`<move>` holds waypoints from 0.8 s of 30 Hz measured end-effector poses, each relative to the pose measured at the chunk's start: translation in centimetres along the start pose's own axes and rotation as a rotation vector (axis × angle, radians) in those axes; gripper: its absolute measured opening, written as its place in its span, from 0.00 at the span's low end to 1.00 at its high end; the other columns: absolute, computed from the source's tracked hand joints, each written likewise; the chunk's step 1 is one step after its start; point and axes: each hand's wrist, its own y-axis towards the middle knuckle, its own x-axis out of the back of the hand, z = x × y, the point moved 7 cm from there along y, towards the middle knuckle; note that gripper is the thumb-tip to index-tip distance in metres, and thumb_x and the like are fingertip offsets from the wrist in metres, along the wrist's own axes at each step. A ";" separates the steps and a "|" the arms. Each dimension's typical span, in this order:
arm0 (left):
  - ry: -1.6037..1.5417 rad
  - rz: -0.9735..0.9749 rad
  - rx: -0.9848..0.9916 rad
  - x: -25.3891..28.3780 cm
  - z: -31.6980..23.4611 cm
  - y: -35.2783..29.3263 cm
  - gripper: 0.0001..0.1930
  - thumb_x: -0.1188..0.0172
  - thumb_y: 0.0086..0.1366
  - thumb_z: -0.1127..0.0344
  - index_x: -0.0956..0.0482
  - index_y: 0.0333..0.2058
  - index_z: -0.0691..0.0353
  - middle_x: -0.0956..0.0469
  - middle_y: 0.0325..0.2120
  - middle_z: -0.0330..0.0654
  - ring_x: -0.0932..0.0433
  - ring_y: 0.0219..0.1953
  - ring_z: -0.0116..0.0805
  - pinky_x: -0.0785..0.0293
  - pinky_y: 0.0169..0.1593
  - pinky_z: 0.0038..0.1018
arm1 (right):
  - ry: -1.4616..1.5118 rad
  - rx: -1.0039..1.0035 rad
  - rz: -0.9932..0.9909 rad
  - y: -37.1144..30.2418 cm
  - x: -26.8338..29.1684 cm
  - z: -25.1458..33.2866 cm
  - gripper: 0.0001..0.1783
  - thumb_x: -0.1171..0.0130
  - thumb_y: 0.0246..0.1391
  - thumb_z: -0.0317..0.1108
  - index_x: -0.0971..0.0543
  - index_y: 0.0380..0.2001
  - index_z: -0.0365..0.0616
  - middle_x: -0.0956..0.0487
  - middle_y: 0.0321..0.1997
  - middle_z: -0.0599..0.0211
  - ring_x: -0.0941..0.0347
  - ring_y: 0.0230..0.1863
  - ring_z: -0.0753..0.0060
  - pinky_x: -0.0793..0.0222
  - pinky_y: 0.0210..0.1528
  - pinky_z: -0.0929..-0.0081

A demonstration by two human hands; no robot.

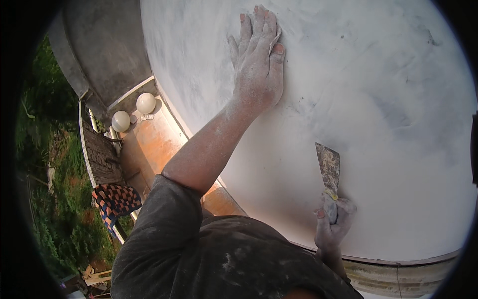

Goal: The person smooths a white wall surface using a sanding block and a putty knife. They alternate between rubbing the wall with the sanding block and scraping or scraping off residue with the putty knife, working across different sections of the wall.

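Note:
My left hand (259, 70), coated in white dust, lies flat against a whitish plastered wall (398, 74) with its fingers stretched upward. Between its thumb and forefinger shows the pale edge of a thin sheet, which looks like sandpaper (275, 41); most of it is hidden under the palm. Lower down on the right, my right hand (336, 224) is closed around the handle of a putty knife (328, 164). The knife's stained, worn blade points up, close to the wall; I cannot tell whether it touches. Dust covers this hand too.
To the left, a balcony floor (149, 142) runs along the wall's foot. Two round white globes (146, 103) sit at its far end. A railing (102, 154) borders it, with a checked cloth (115, 202) hung over. Greenery (59, 199) lies beyond. A ledge (398, 274) shows at lower right.

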 end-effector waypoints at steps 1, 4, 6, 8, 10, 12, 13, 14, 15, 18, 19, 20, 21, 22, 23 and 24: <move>0.000 -0.040 0.037 0.4 0.1 0.3 0.32 0.57 0.76 0.65 0.51 0.73 0.71 0.57 0.75 0.63 0.65 0.77 0.65 0.72 0.72 0.68 | -0.019 -0.027 0.038 -0.3 -0.1 -0.3 0.27 0.35 0.63 0.32 0.39 0.57 0.43 0.25 0.52 0.48 0.24 0.41 0.69 0.23 0.38 0.74; -0.055 0.152 0.041 -2.2 -2.6 -6.5 0.30 0.62 0.76 0.66 0.51 0.73 0.71 0.57 0.75 0.65 0.66 0.77 0.68 0.72 0.71 0.71 | 0.102 -0.137 0.017 -0.8 0.4 -1.1 0.28 0.36 0.58 0.23 0.38 0.57 0.40 0.28 0.52 0.51 0.28 0.42 0.71 0.26 0.43 0.73; -0.087 0.163 -0.027 -2.7 -3.1 -8.1 0.31 0.61 0.74 0.67 0.51 0.73 0.70 0.58 0.75 0.64 0.67 0.77 0.68 0.72 0.70 0.72 | 0.258 -0.187 -0.043 -0.9 0.7 -1.1 0.28 0.36 0.56 0.20 0.37 0.56 0.39 0.28 0.52 0.51 0.30 0.42 0.73 0.27 0.45 0.73; -0.087 0.117 -0.073 -2.3 -2.8 -6.7 0.32 0.60 0.74 0.67 0.53 0.74 0.69 0.60 0.75 0.64 0.67 0.77 0.68 0.72 0.70 0.71 | 0.445 -0.197 -0.038 -0.6 0.3 -0.7 0.26 0.35 0.58 0.22 0.37 0.54 0.40 0.26 0.51 0.49 0.28 0.40 0.74 0.25 0.42 0.76; -0.051 0.008 0.037 -0.8 -0.9 -2.4 0.32 0.61 0.75 0.65 0.54 0.74 0.69 0.62 0.75 0.64 0.68 0.77 0.68 0.71 0.72 0.69 | 0.407 -0.168 -0.080 -0.2 0.5 -0.2 0.25 0.36 0.59 0.24 0.38 0.54 0.41 0.24 0.50 0.48 0.27 0.38 0.75 0.24 0.39 0.78; -0.078 -0.028 0.042 -1.2 -0.8 -2.3 0.32 0.62 0.76 0.64 0.55 0.74 0.70 0.62 0.75 0.64 0.68 0.77 0.69 0.71 0.72 0.68 | 0.396 -0.164 -0.089 0.3 0.4 0.1 0.25 0.36 0.61 0.28 0.39 0.55 0.42 0.24 0.49 0.48 0.25 0.38 0.73 0.23 0.38 0.77; -0.068 -0.050 0.066 -1.3 -0.7 -2.1 0.32 0.62 0.76 0.63 0.55 0.74 0.70 0.62 0.75 0.64 0.68 0.77 0.69 0.72 0.72 0.67 | 0.401 -0.170 -0.094 0.4 0.4 0.1 0.26 0.36 0.62 0.31 0.39 0.56 0.43 0.24 0.48 0.48 0.25 0.39 0.71 0.23 0.38 0.75; -0.089 0.034 0.093 -2.1 -1.5 -3.9 0.32 0.64 0.77 0.62 0.56 0.74 0.69 0.63 0.76 0.64 0.69 0.77 0.68 0.74 0.72 0.67 | 0.478 -0.187 -0.124 0.5 0.5 0.0 0.26 0.36 0.63 0.32 0.39 0.57 0.43 0.25 0.48 0.49 0.25 0.40 0.70 0.22 0.38 0.74; -0.131 0.093 0.077 -2.8 -2.6 -6.8 0.32 0.65 0.77 0.62 0.56 0.74 0.69 0.63 0.76 0.64 0.69 0.77 0.67 0.75 0.72 0.67 | 0.416 -0.160 -0.106 0.6 0.5 0.2 0.27 0.36 0.64 0.34 0.39 0.57 0.43 0.25 0.48 0.49 0.25 0.40 0.69 0.22 0.39 0.73; -0.149 0.125 0.051 -3.0 -3.1 -7.4 0.32 0.66 0.78 0.61 0.57 0.75 0.68 0.63 0.76 0.63 0.70 0.77 0.67 0.76 0.72 0.66 | 0.418 -0.157 -0.118 0.6 0.7 0.0 0.27 0.36 0.64 0.34 0.39 0.57 0.43 0.25 0.48 0.50 0.25 0.41 0.67 0.22 0.40 0.71; -0.152 0.097 0.032 -2.4 -2.8 -6.6 0.32 0.66 0.78 0.62 0.57 0.75 0.68 0.63 0.76 0.63 0.70 0.77 0.66 0.77 0.72 0.66 | 0.411 -0.176 -0.112 0.5 0.7 -0.2 0.27 0.36 0.64 0.35 0.39 0.57 0.43 0.25 0.49 0.51 0.24 0.42 0.67 0.21 0.40 0.70; -0.151 0.026 0.059 -1.5 -1.8 -3.9 0.32 0.66 0.78 0.62 0.58 0.75 0.68 0.63 0.76 0.62 0.70 0.77 0.66 0.77 0.72 0.66 | 0.435 -0.162 -0.062 0.5 0.4 -0.2 0.27 0.36 0.64 0.35 0.39 0.58 0.43 0.26 0.49 0.51 0.24 0.43 0.66 0.21 0.40 0.70; -0.153 -0.018 0.066 -1.0 -0.7 -1.8 0.32 0.66 0.78 0.62 0.58 0.75 0.68 0.63 0.76 0.61 0.71 0.77 0.66 0.77 0.72 0.66 | 0.291 -0.138 -0.081 0.4 0.6 -0.1 0.27 0.36 0.64 0.35 0.39 0.58 0.43 0.26 0.50 0.51 0.24 0.44 0.65 0.21 0.40 0.69; -0.164 -0.059 0.092 -0.4 0.1 -0.4 0.32 0.66 0.78 0.62 0.58 0.75 0.67 0.64 0.76 0.61 0.71 0.77 0.66 0.77 0.72 0.66 | 0.174 -0.090 -0.052 0.5 0.4 0.1 0.27 0.36 0.64 0.35 0.39 0.58 0.43 0.26 0.50 0.51 0.24 0.45 0.64 0.21 0.40 0.69; -0.175 -0.103 0.116 -0.1 0.7 0.3 0.31 0.66 0.78 0.62 0.58 0.75 0.67 0.64 0.76 0.60 0.71 0.77 0.65 0.77 0.72 0.66 | 0.179 -0.084 -0.114 0.3 0.8 0.0 0.27 0.36 0.64 0.34 0.39 0.57 0.43 0.26 0.50 0.51 0.24 0.44 0.65 0.21 0.40 0.70; -0.160 -0.070 0.153 -0.6 0.4 -0.9 0.32 0.65 0.78 0.61 0.58 0.75 0.67 0.65 0.76 0.62 0.71 0.77 0.67 0.77 0.72 0.68 | 0.173 -0.102 -0.068 0.3 0.4 -0.1 0.27 0.36 0.63 0.33 0.40 0.57 0.42 0.26 0.50 0.50 0.24 0.42 0.66 0.22 0.39 0.71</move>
